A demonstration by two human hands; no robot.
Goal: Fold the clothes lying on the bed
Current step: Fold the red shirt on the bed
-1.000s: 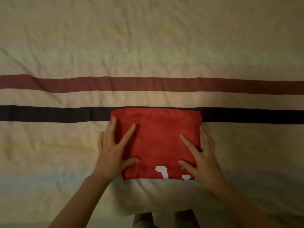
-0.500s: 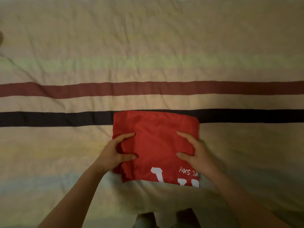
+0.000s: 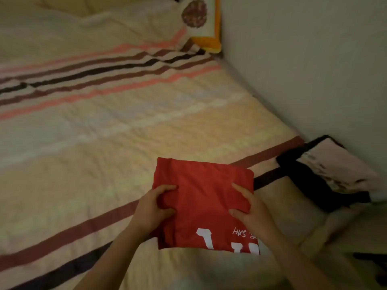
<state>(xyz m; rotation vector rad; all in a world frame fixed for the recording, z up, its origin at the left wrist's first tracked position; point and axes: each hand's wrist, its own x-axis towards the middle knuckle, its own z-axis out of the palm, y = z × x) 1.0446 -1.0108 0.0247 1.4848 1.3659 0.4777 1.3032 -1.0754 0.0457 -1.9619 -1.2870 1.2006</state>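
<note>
A red shirt (image 3: 201,201) with white lettering is folded into a compact rectangle and held just above the striped bedcover (image 3: 104,143). My left hand (image 3: 152,208) grips its left edge, thumb on top and fingers underneath. My right hand (image 3: 249,210) grips the right edge the same way. The shirt's near edge with the white print hangs toward me.
A folded black and white garment (image 3: 330,174) lies at the right, against the white wall (image 3: 314,59). A pillow with an orange border (image 3: 203,24) sits at the far corner of the bed.
My hands went from pressing flat on the shirt to gripping its sides and lifting it. My view has swung to the right, bringing in the wall, the pillow and the black and white garment.
</note>
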